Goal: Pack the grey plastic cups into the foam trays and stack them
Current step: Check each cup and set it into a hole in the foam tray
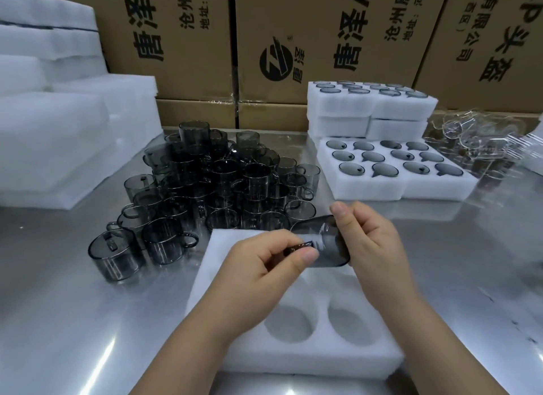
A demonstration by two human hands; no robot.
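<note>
WAREHOUSE PACKING BENCH: A person holds one translucent grey plastic cup with a loop handle (324, 237) in both hands above a white foam tray with round pockets (293, 358) on a shiny steel table (73, 321). The cup is tipped on its side and hangs clear of the foam. Its long axis appears to run roughly from 10 to 4 o'clock.

The two bare pockets in view lie at 6 o'clock from the cup and near it. The coming move therefore looks like a turn to line the cup up with a pocket, then a short drop. The left hand (258, 265) pinches the cup's handle between thumb and forefinger, with its other fingers curled under. The right hand (373, 241) is clamped round the cup's body from 3 o'clock, thumb on top. Neither hand is plainly nearer the pockets.

A heap of loose grey cups (211, 189) waits at 10 o'clock from the hands. A filled foam tray (393, 189) lies at 1 o'clock, with a stack of filled trays (370, 106) just behind it.
</note>
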